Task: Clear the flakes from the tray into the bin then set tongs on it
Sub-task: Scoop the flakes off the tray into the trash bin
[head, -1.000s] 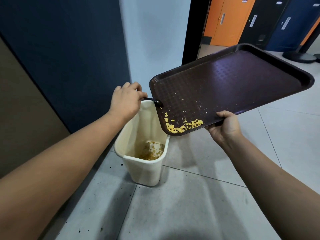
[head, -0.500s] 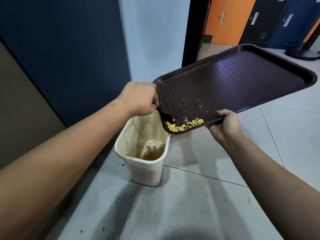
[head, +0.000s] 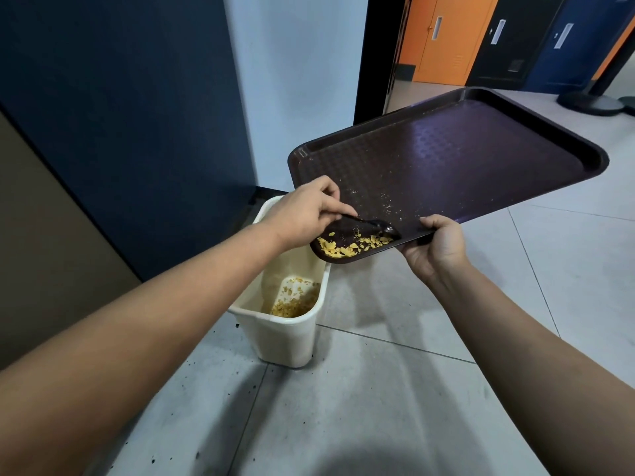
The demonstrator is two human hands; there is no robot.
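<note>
A dark brown tray (head: 446,159) is tilted with its near-left corner low, over a cream bin (head: 285,334) on the floor. Yellow flakes (head: 350,247) lie heaped along that low edge. My right hand (head: 436,249) grips the tray's near edge from below. My left hand (head: 305,211) holds a thin black utensil (head: 374,225), seemingly the tongs, whose rounded tip rests on the tray at the right end of the flakes. More flakes lie in the bin's bottom (head: 295,300).
A dark blue wall panel (head: 120,115) and a pale wall stand behind the bin. The grey tiled floor (head: 378,389) shows dark specks near the bin. A doorway at the back right opens on orange and blue doors (head: 443,36).
My left hand has moved from the tray's left rim across to above the low corner. The utensil's tip has travelled right to the far end of the flakes. The tray has dropped slightly.
</note>
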